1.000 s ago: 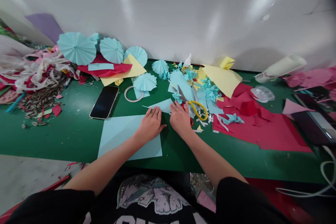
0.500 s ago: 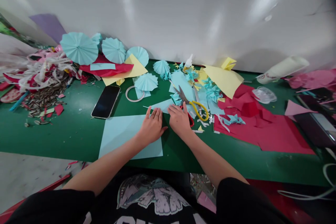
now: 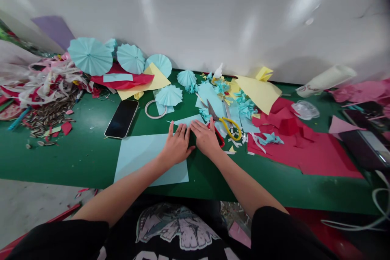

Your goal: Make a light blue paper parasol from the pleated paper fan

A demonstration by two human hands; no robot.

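Observation:
My left hand [image 3: 177, 145] lies palm down with its fingers stretched out, on the near edge of a light blue strip of paper [image 3: 189, 120]. Beside it, fingertips almost touching, my right hand [image 3: 205, 138] presses flat on the same strip. Part of the strip is hidden under my fingers. A light blue sheet [image 3: 137, 158] lies under my left wrist. Just right of my right hand are yellow-handled scissors [image 3: 230, 128] and red-handled scissors [image 3: 219, 139], partly covered.
On the green table [image 3: 85, 162] lie a phone [image 3: 122, 119], a tape roll [image 3: 146, 110] and several pleated blue paper fans [image 3: 90, 56]. Red paper [image 3: 323, 158], yellow paper [image 3: 262, 93] and blue scraps [image 3: 245, 107] spread to the right. A seed pile [image 3: 51, 115] is at left.
My right hand has slid left along the paper strip, bringing its fingertips up to my left hand's. My left hand stays nearly in place.

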